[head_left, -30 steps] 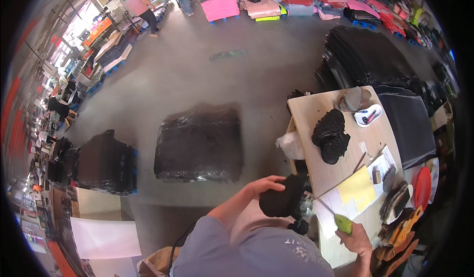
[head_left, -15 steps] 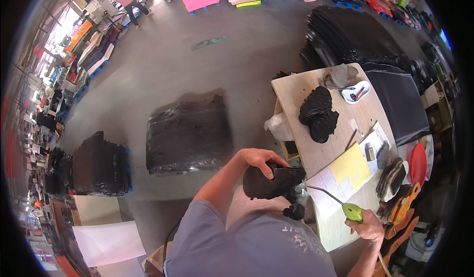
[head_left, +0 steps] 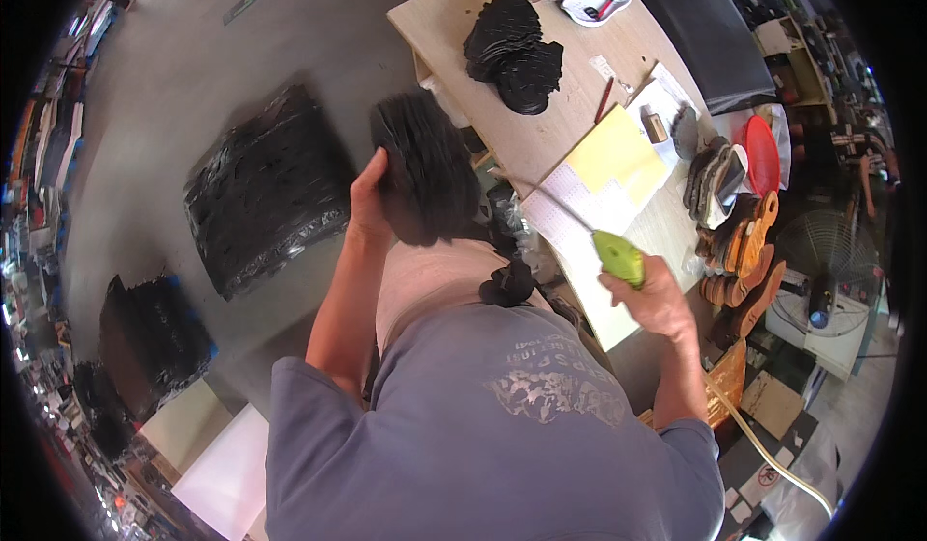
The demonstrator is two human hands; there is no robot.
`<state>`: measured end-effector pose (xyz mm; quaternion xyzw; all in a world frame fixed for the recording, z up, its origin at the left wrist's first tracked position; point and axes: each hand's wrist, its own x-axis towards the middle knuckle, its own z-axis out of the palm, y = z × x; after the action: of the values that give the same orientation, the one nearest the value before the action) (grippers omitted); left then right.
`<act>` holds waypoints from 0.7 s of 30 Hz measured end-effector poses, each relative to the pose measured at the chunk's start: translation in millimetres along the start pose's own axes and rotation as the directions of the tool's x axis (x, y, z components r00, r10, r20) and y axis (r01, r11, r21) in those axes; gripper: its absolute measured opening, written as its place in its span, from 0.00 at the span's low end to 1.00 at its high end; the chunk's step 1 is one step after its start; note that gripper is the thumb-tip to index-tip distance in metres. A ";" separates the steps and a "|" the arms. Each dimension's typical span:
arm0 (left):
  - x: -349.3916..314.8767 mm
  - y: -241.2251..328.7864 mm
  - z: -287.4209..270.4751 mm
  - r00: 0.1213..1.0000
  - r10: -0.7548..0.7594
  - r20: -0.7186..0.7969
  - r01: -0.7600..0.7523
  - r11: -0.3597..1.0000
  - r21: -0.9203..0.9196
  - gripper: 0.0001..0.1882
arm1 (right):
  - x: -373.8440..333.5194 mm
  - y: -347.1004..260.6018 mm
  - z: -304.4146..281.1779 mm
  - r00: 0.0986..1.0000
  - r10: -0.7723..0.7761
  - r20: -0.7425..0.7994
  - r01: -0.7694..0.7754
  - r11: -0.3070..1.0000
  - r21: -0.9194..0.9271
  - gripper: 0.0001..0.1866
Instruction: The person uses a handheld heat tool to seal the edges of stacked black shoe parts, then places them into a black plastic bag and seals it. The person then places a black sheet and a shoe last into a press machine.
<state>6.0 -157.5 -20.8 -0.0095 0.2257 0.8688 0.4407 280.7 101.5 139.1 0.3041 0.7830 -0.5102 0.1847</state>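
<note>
My left hand (head_left: 369, 195) is closed round the near-left edge of a thick stack of black sole-shaped pieces (head_left: 425, 169). The stack is held up on edge beyond my lap, left of the table, and looks slightly blurred. My right hand (head_left: 659, 295) grips the green handle of a soldering iron (head_left: 618, 256) with a long, thin, bent metal shaft. Its shaft points left over papers at the table's near edge, its tip apart from the stack. Another heap of black sole-shaped pieces (head_left: 514, 54) lies on the table. Fingers under the left-hand stack are hidden.
On the wooden table (head_left: 439, 25) lie a yellow sheet (head_left: 623, 160), white papers and a brown pencil (head_left: 604, 99). Wooden sole shapes (head_left: 753, 237), a red dish (head_left: 762, 155) and a fan (head_left: 826, 266) stand right. A cream cord (head_left: 772, 459) runs lower right. Black sheets (head_left: 266, 194) are piled left.
My left hand has lifted the stack from near my lap and turned it up on edge. The soldering iron stays in my right hand. The whole view has shifted and turned.
</note>
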 end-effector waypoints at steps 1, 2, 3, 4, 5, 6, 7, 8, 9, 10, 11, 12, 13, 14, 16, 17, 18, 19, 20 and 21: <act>4.6 0.7 6.7 0.999 0.044 0.023 -0.044 0.999 -0.019 0.32 | 0.5 1.2 10.4 0.997 -0.076 -0.009 0.076 0.996 -0.043 0.18; 9.3 0.8 13.2 0.995 0.094 0.038 -0.092 0.995 -0.040 0.29 | 0.6 1.8 21.5 0.992 -0.124 -0.012 0.123 0.991 -0.060 0.17; 14.4 -0.2 19.1 0.984 0.166 0.066 -0.162 0.985 -0.067 0.26 | -0.9 1.9 26.8 1.000 -0.020 0.023 0.024 0.984 -0.176 0.15; 19.5 -0.9 24.1 0.983 0.174 0.058 -0.167 0.980 -0.109 0.25 | -1.6 1.6 36.5 0.985 -0.169 -0.010 0.165 0.970 -0.179 0.15; 24.2 -2.2 28.2 0.978 0.199 0.061 -0.188 0.970 -0.156 0.24 | -1.2 1.0 40.7 0.986 -0.167 -0.001 0.163 0.964 -0.209 0.16; 27.4 -3.9 31.5 0.973 0.224 0.060 -0.207 0.957 -0.203 0.23 | -1.9 0.2 45.3 0.987 -0.158 0.011 0.156 0.955 -0.251 0.17; 30.1 -5.5 34.0 0.973 0.227 0.043 -0.213 0.954 -0.211 0.23 | -2.3 -0.7 47.9 0.990 -0.141 -0.013 0.134 0.962 -0.238 0.17; 32.8 -7.2 36.0 0.973 0.231 0.027 -0.220 0.951 -0.219 0.23 | -3.4 -1.6 49.5 0.992 -0.117 -0.040 0.104 0.966 -0.237 0.16; 35.4 -8.7 37.4 0.971 0.241 0.007 -0.233 0.946 -0.224 0.23 | -4.9 -2.3 50.4 0.990 -0.115 -0.077 0.095 0.969 -0.229 0.16; 38.2 -10.4 38.7 0.971 0.240 -0.008 -0.236 0.945 -0.225 0.23 | -6.8 -3.1 50.1 0.991 -0.086 -0.103 0.065 0.979 -0.191 0.16; 41.6 -12.5 39.8 0.969 0.244 -0.024 -0.243 0.944 -0.223 0.23 | -9.8 -3.6 49.7 0.987 -0.077 -0.141 0.056 0.987 -0.148 0.16; 45.0 -14.3 40.6 0.967 0.256 0.004 -0.248 0.941 -0.232 0.23 | -12.6 -4.1 48.8 0.984 -0.041 -0.176 0.025 0.995 -0.095 0.16; 48.3 -15.9 41.2 0.970 0.241 -0.041 -0.244 0.937 -0.251 0.23 | -15.8 -4.4 47.9 0.977 -0.093 -0.192 0.070 0.990 -0.120 0.16; 51.5 -17.5 41.8 0.971 0.236 -0.043 -0.238 0.930 -0.279 0.23 | -18.8 -4.5 47.3 0.972 -0.120 -0.204 0.093 0.986 -0.137 0.16; 54.4 -20.9 42.8 0.974 0.223 -0.034 -0.223 0.925 -0.308 0.23 | -23.0 -4.5 46.8 0.964 -0.158 -0.214 0.130 0.982 -0.140 0.15; 54.9 -22.2 43.6 0.976 0.217 -0.020 -0.213 0.927 -0.309 0.23 | -23.5 -4.2 47.1 0.962 -0.171 -0.215 0.146 0.981 -0.127 0.15; 55.0 -23.3 44.5 0.976 0.198 -0.090 -0.216 0.931 -0.295 0.23 | -23.7 -3.9 47.6 0.956 -0.187 -0.225 0.166 0.980 -0.108 0.15; 54.4 -24.6 45.7 0.977 0.210 -0.038 -0.212 0.934 -0.288 0.24 | -23.0 -3.3 48.1 0.961 -0.169 -0.218 0.143 0.981 -0.132 0.15; 53.3 -25.7 47.1 0.975 0.210 -0.072 -0.222 0.938 -0.267 0.24 | -21.9 -2.6 48.7 0.964 -0.153 -0.216 0.122 0.981 -0.151 0.15; 52.6 -26.5 48.9 0.974 0.226 -0.037 -0.227 0.939 -0.258 0.24 | -21.2 -1.5 49.1 0.960 -0.171 -0.224 0.135 0.977 -0.165 0.15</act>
<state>3.1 -84.4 1.6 -0.0442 0.1104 0.9358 0.3319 294.6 50.2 132.7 0.2864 0.8564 -0.4235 0.0720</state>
